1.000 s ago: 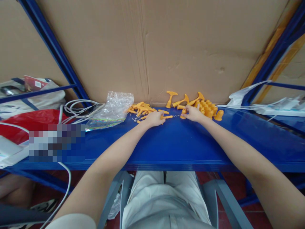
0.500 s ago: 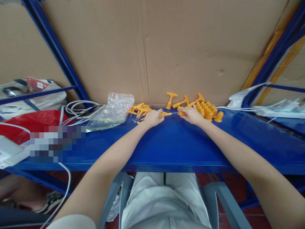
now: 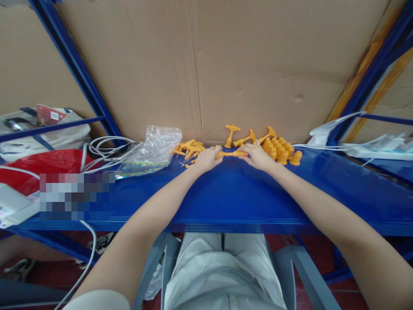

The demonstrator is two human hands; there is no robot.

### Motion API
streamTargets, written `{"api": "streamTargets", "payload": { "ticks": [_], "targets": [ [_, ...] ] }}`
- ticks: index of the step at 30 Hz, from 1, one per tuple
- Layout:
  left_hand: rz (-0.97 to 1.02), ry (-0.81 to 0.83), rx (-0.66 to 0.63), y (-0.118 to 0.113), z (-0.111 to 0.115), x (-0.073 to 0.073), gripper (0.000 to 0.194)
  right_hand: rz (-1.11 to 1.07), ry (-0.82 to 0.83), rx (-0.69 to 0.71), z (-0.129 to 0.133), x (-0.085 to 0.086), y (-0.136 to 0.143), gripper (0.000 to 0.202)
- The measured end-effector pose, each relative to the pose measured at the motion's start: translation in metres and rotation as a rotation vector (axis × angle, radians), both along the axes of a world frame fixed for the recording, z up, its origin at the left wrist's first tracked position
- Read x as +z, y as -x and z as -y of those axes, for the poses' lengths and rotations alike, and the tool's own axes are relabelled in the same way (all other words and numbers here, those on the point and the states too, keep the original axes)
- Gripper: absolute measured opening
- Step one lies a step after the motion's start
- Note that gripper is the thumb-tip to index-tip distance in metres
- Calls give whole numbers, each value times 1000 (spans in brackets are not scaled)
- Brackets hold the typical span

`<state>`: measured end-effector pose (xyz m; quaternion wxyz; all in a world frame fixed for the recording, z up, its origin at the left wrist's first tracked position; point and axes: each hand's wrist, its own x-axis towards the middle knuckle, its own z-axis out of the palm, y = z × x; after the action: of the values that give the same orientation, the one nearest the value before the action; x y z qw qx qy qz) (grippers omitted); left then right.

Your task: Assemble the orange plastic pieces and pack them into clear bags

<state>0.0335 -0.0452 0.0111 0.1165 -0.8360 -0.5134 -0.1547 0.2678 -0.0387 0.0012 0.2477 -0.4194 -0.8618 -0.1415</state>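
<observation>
My left hand is closed around a yellow plastic corkscrew, whose shaft points right. My right hand grips a yellow sleeve at the other end, and the two pieces meet in line; the metal spiral is hidden. Left of my left hand lies a pile of yellow corkscrews with bare metal spirals. Beyond my right hand, T-shaped yellow corkscrews with covered shafts lean at the back. Several yellow sleeves stand upright in a cluster beside my right hand.
A clear plastic bag lies on the blue shelf at left, near white cables and a red bag. Cardboard rises behind. Power strips lie at right. A person's leg and shoe show low at left.
The sleeve in my right hand has come up over the corkscrew's metal spiral, which showed between my hands before. My left hand has hardly moved.
</observation>
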Motion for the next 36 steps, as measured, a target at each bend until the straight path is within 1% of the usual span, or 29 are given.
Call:
{"api": "streamTargets", "payload": {
  "ticks": [6, 11, 14, 18, 21, 24, 27, 30, 36],
  "targets": [
    [53, 19, -37, 2, -5, -5, 31, -126, 15, 179, -9, -5, -7, 29],
    [59, 16, -52, 3, -10, -10, 31, -222, 70, 249, -16, -9, -10, 32],
    [49, 11, -35, 6, -12, -11, 30, -377, 175, 273, -21, -13, -12, 38],
    [29, -7, -43, 8, -12, -9, 30, -618, 397, 260, -22, -13, -16, 36],
    [40, -33, -68, 9, -12, -9, 31, -717, 498, 216, -20, -10, -17, 31],
    [53, -39, -81, 9, -14, -10, 30, -786, 513, 178, -17, -7, -16, 32],
    [81, -31, -81, 10, -17, -11, 29, -835, 493, 204, -15, -5, -14, 40],
    [106, -31, -86, 11, -19, -12, 28, -849, 518, 212, -13, -4, -12, 45],
    [89, -46, -100, 11, -17, -10, 29, -858, 663, 119, -1, 4, -6, 27]
  ]
}}
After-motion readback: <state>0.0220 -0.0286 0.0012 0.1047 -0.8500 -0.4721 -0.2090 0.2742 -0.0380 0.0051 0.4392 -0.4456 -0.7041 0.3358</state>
